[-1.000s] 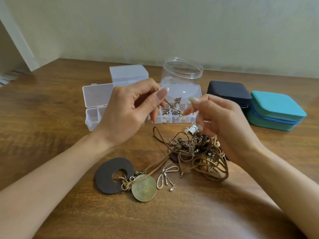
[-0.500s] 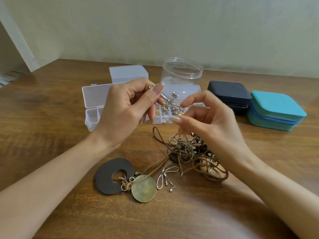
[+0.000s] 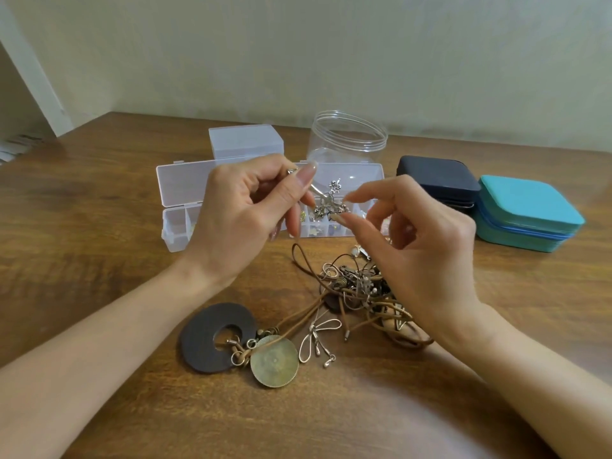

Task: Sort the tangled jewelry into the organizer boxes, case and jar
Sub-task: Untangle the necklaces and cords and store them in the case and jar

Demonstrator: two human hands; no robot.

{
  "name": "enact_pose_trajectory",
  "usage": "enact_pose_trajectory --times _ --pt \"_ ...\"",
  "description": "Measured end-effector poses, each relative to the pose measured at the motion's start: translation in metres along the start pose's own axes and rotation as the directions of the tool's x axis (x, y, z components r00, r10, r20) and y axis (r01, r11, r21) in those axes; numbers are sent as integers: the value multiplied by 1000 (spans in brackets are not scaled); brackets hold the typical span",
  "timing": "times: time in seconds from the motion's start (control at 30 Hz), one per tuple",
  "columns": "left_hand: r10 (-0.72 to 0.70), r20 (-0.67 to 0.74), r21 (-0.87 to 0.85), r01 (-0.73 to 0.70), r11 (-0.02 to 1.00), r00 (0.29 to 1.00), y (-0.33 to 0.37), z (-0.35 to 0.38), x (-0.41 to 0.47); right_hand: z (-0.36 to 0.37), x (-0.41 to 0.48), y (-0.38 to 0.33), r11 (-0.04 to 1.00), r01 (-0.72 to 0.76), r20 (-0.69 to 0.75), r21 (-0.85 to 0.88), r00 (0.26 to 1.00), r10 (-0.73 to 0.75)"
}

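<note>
1. Well, nearest the person, abt 7 o'clock on the table [image 3: 99, 226]: a dark wooden ring [image 3: 205, 342] touching a brass disc [image 3: 274, 361], both tied to brown cord. Stiff, flat, prob. the heaviest bits here. Take them by the rim, not the cord.
2. At 6 o'clock, just beside the disc, a thin silver bow piece [image 3: 319, 337] lies loose. Looks light & bendy, so lift it at the knot.
3. Centre, toward 4 o'clock: the tangle [image 3: 357, 289] of leather cord, hooks & small metal, partly hidden by the right wrist. Soft cord, snaggy hooks. I'd guess pulling tightens it, so tease out one loop at a time.
4. Above that, both hands are up off the table. The left hand [image 3: 245, 217] pinches the stem of a silver charm piece [image 3: 328, 203] btwn thumb & fingers. The right hand [image 3: 420, 246] has thumb & forefinger tips nipping the charm end, other fingers loosely curled. The piece is in the air, toward 12 o'clock. It's tiny & light, prob. slippery. The stem is the firm hold; the dangling charms aren't.
5. Behind, 11–12 o'clock: organizer box [image 3: 178, 190], lid open, a few small bits in its compartments.
6. Further back: a small box [image 3: 245, 142], shut, at 11 o'clock, and a clear jar [image 3: 347, 137], no lid, at 12.
7. At 2 o'clock: a dark case [image 3: 437, 178] just beside a teal case [image 3: 526, 213], both closed.
</note>
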State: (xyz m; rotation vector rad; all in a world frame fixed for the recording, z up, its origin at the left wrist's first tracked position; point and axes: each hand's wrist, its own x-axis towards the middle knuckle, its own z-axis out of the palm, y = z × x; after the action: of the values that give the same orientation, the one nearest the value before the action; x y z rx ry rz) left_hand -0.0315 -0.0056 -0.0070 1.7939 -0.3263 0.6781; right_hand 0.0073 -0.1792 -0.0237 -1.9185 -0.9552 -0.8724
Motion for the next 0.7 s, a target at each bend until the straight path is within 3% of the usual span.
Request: enact_pose_trajectory --times 0.37,0.53,0.7 --pt "-13 -19 -22 13 1000 1000 -2 9 -7 1 0 -2 920 268 -26 -287 957 -287" --pt "10 59 11 -10 1000 998 -5 8 -7 1 0 0 908 301 -12 -291 948 -318" --pt "85 75 199 -99 975 994 -7 9 -10 2 0 2 939 271 39 -211 962 -269"
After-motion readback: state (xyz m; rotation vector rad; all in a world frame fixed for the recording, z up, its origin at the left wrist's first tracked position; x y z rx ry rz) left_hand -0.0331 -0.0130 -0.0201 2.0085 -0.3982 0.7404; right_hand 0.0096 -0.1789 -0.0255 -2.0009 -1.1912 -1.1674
